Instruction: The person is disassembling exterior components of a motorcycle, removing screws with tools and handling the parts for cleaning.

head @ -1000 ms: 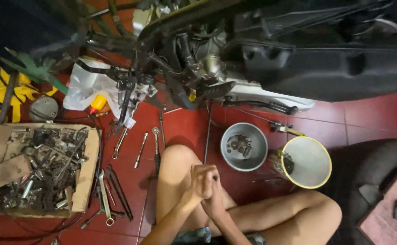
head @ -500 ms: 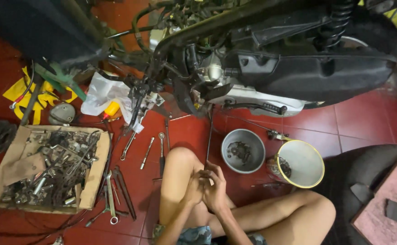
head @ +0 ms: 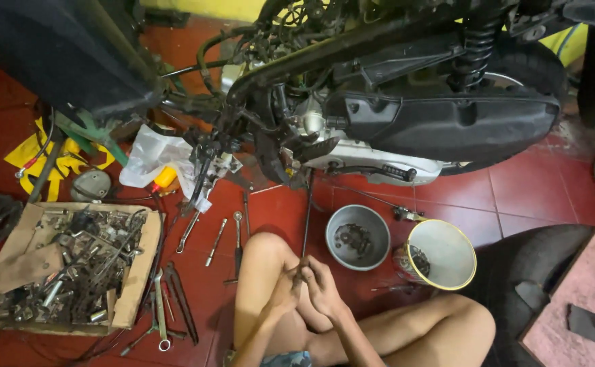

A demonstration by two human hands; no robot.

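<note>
I sit on the red tiled floor with bare knees drawn up. My left hand and my right hand are closed together around the near end of a long thin metal rod. The rod runs away from me to the underside of a stripped scooter engine. Both hands rest just beside my left knee.
A cardboard box full of metal tools lies at the left, with loose wrenches on the tiles beside it. A grey metal bowl and a yellow-rimmed bucket stand right of the hands. A tyre lies at the right.
The view has tilted up and moved closer, so more of the scooter shows. My hands stay clasped on the rod in the same place by my knee.
</note>
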